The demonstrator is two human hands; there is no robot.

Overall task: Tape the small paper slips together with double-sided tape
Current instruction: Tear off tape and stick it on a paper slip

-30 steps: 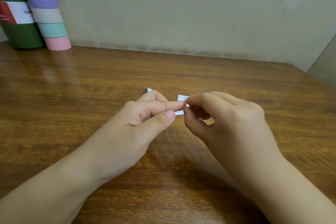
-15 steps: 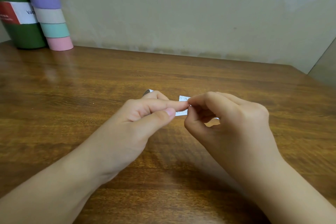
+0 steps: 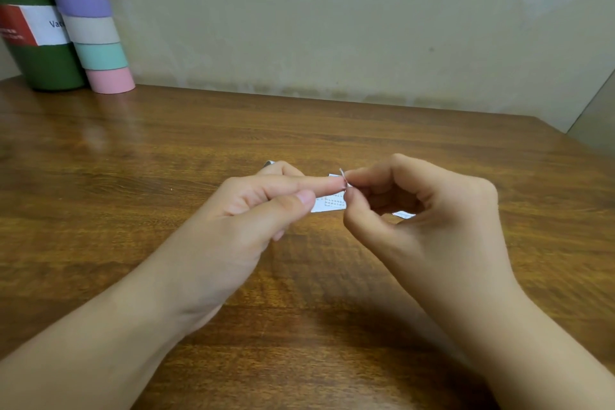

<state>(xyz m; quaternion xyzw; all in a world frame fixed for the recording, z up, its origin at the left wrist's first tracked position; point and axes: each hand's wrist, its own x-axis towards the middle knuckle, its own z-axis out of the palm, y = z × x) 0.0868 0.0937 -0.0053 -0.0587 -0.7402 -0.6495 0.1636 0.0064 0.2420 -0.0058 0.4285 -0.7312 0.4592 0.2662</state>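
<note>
My left hand fingers pinch paper slip; right hand fingers pinch tiny tab at slip's upper edge, above tabletop.

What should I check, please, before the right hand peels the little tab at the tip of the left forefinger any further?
1. Left hand holds the printed paper slip between thumb and forefinger: ok.
2. Right hand pinches the small tab at the slip's top edge: ok.
3. Whether that tab is the tape's backing or the tape itself: cannot tell, too small.
4. Second slip within reach, on the table under the right hand: ok, though mostly hidden.
5. Tape lying flat on the slip: cannot tell, the forefinger covers it.
6. Green bottle and striped tube well away from the hands: ok.
</note>
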